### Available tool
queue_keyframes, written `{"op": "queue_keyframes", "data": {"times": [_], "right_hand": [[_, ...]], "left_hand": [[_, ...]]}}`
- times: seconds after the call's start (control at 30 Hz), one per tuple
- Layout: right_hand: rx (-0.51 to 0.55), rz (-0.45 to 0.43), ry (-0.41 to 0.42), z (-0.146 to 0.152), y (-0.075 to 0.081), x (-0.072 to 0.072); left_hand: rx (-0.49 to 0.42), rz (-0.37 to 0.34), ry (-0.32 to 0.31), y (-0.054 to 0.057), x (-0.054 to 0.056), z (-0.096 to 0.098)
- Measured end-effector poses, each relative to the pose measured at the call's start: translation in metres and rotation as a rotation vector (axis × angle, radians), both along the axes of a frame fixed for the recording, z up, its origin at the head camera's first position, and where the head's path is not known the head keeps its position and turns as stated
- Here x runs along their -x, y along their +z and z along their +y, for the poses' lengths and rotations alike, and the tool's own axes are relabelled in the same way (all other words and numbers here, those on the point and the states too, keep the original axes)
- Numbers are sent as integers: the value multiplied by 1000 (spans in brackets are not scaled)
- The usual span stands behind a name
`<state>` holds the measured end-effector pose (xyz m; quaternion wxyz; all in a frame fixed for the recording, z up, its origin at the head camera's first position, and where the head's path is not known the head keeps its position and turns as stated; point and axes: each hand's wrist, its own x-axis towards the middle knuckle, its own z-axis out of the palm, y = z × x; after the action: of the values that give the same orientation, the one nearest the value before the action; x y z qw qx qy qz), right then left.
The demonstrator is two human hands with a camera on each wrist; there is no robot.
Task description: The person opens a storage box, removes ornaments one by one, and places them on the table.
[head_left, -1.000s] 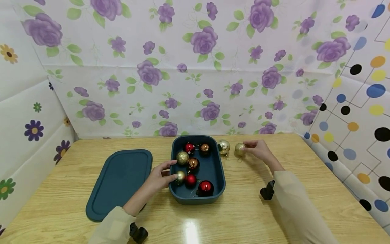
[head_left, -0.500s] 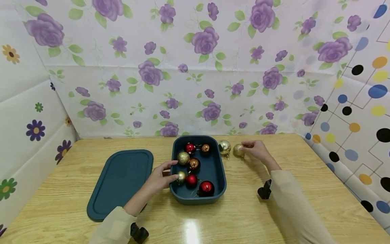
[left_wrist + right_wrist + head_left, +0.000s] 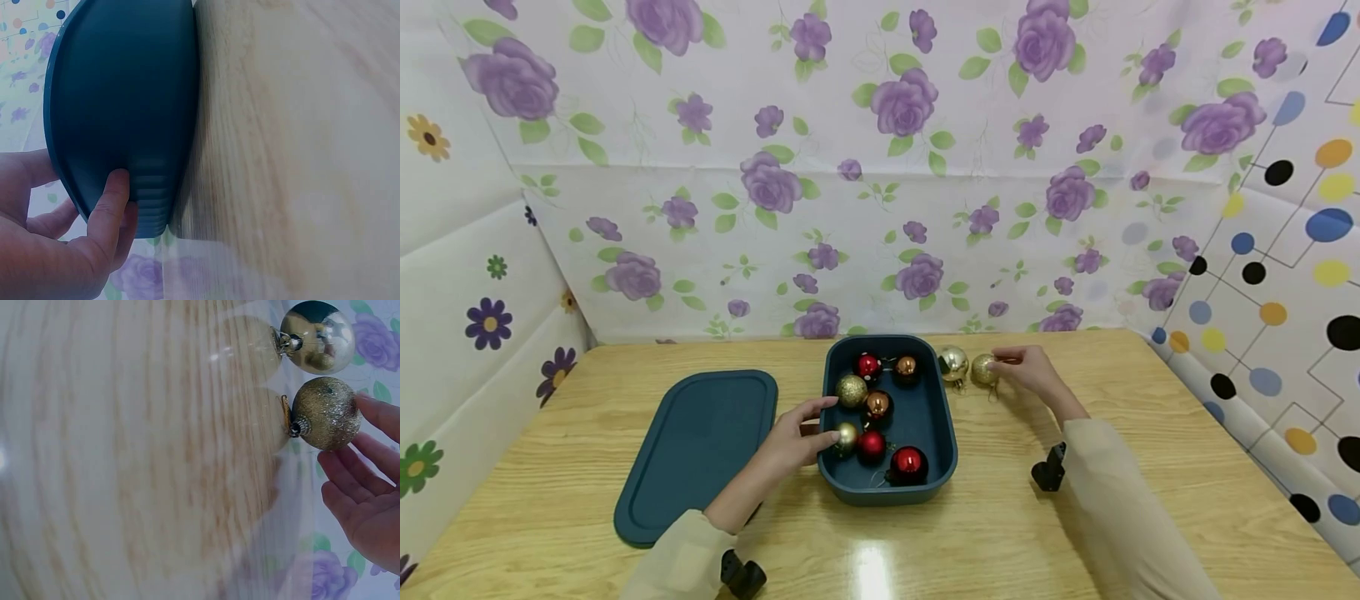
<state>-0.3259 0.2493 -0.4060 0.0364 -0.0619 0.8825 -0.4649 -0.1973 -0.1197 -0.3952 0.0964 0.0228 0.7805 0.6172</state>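
Note:
My left hand (image 3: 790, 435) grips the left wall of a dark teal box (image 3: 931, 417), thumb over the rim. In the left wrist view its fingers (image 3: 107, 209) press the outer wall. Inside the box lie several red, copper and gold Christmas baubles. My right hand (image 3: 1032, 370) holds a glittery gold bauble (image 3: 983, 370) between thumb and fingers as it rests on the table. The right wrist view shows fingertips on two sides of this glittery bauble (image 3: 325, 414), its cap and hook pointing away from the hand. Beside it sits a shiny pale-gold bauble (image 3: 953, 364), against the box's right side.
A flat teal lid (image 3: 700, 450) lies on the wooden table (image 3: 1000, 517), left of the box. Floral cloth (image 3: 850, 217) hangs behind the table, with patterned sheets along both sides. A black wrist camera (image 3: 1049, 468) sits on each sleeve.
My right hand and the glittery bauble have moved slightly left, nearer the shiny bauble, and its hook has turned a little. My left hand and the box stay in place.

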Motion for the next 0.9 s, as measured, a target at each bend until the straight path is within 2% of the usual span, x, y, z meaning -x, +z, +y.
{"op": "queue_keyframes", "data": {"times": [0.23,0.4,0.7,0.9], "right_hand": [[67,48,-52,2,7,-8],[130,77,-18,-7,22,-22],[197,115,168,-45,45,-54],[212,119,321,-75,49,-72]], "left_hand": [[4,-2,-6,-1,0,1],[10,-1,-5,0,0,1],[14,7,-14,0,1,-1],[18,3,-16,0,1,0]]}}
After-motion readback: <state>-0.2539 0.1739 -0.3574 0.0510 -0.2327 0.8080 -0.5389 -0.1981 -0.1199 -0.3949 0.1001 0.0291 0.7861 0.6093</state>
